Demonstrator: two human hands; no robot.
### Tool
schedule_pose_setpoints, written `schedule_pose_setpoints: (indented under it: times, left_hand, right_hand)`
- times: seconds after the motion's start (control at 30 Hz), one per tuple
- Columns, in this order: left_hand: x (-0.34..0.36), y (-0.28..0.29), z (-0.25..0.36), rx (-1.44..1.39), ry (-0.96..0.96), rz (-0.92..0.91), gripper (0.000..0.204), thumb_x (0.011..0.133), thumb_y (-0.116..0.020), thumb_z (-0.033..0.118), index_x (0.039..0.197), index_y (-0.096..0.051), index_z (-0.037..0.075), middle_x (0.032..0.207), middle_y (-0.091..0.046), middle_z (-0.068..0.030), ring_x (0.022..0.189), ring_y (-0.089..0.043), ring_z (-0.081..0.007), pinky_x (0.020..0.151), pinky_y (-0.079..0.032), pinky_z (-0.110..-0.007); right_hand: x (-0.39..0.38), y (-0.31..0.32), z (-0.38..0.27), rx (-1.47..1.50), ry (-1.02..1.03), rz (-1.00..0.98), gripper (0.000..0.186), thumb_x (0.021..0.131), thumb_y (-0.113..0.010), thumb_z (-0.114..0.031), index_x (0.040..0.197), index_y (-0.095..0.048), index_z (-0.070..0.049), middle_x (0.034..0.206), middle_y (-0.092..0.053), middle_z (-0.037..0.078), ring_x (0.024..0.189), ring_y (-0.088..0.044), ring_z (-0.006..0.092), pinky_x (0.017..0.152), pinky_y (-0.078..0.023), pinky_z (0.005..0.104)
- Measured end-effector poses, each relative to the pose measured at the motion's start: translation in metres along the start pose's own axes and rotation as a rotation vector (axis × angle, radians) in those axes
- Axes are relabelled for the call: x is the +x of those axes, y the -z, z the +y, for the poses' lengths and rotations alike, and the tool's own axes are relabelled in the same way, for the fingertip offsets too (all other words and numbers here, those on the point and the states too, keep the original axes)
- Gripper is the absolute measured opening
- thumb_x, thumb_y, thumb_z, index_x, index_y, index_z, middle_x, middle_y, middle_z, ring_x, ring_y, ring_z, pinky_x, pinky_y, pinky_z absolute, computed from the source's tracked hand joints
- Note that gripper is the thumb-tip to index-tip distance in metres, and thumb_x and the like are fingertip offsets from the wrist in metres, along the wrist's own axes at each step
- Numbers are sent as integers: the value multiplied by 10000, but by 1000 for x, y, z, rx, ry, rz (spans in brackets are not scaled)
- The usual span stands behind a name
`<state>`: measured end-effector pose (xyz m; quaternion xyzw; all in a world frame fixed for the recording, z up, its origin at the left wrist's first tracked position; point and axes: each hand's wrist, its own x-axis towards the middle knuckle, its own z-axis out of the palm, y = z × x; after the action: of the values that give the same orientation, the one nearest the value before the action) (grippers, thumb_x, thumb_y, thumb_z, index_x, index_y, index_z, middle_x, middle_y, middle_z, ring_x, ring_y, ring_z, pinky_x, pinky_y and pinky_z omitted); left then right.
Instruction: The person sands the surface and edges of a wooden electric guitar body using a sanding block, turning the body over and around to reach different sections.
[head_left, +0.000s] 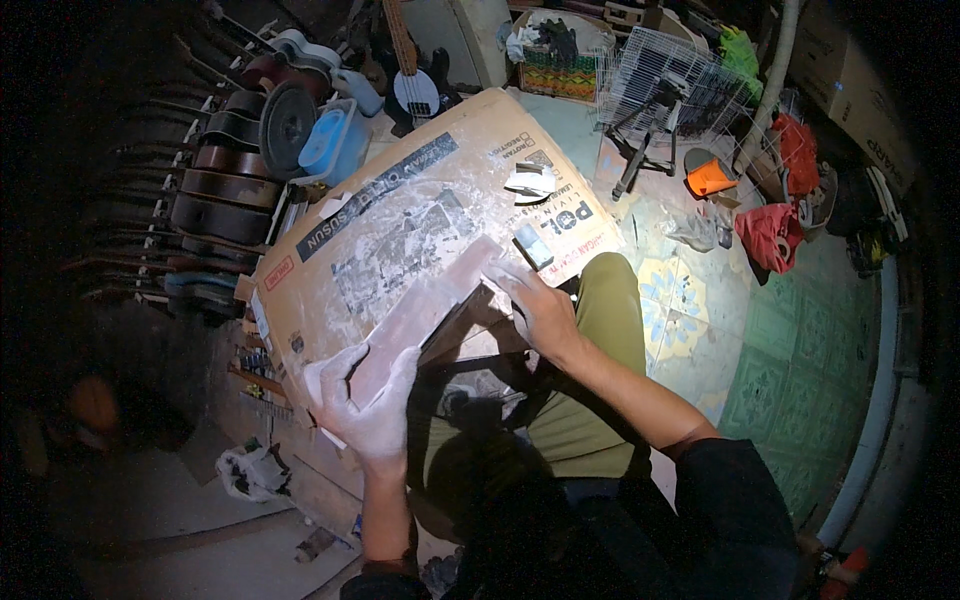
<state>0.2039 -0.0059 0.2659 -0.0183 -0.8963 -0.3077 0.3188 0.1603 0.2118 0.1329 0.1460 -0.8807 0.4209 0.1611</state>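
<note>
A long, flat, dust-coated piece [425, 305], pale pinkish-brown and wood-like, lies slantwise between my hands above a sheet of cardboard [400, 215]. My left hand [372, 405], white with dust, wraps round its near-left end with the thumb and fingers on either side. At the far-right end, the fingers of my right hand [540, 308] are closed on the piece. Beyond the right hand lies a small block [533, 247] with a pale top and dark side. A folded white piece, perhaps paper [531, 182], rests farther up the cardboard. White dust smears the cardboard's middle.
Several guitars [225, 190] stand in a row at the left, near a blue tub [328, 142]. A banjo-like instrument [416, 95] stands at the back. Farther right are a wire cage [670, 75], a black tripod [650, 130], an orange object [709, 177] and a red bag [770, 237].
</note>
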Motion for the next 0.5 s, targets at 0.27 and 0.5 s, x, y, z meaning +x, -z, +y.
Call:
schedule_pose_setpoints:
  times: [0.27,0.5]
  left_hand:
    - [2,-2,5,-15,28,4,375,649,-903,78,919,-653,9,930,-603,-93,879,-596,-234,828,-477,-343]
    - [4,-5,12,7,40,8,370,662,-904,93,918,-653,4,922,-594,-88,872,-589,-234,824,-472,-340]
  right_hand:
    - [8,-6,-6,-19,-76,19,550,793,-593,57,1313,-601,-123,1317,-606,127,1052,-661,338,864,-570,383]
    - [9,-5,8,-82,-94,-1,533,837,-588,-9,1347,-586,-162,1344,-592,76,923,-684,333,748,-585,407]
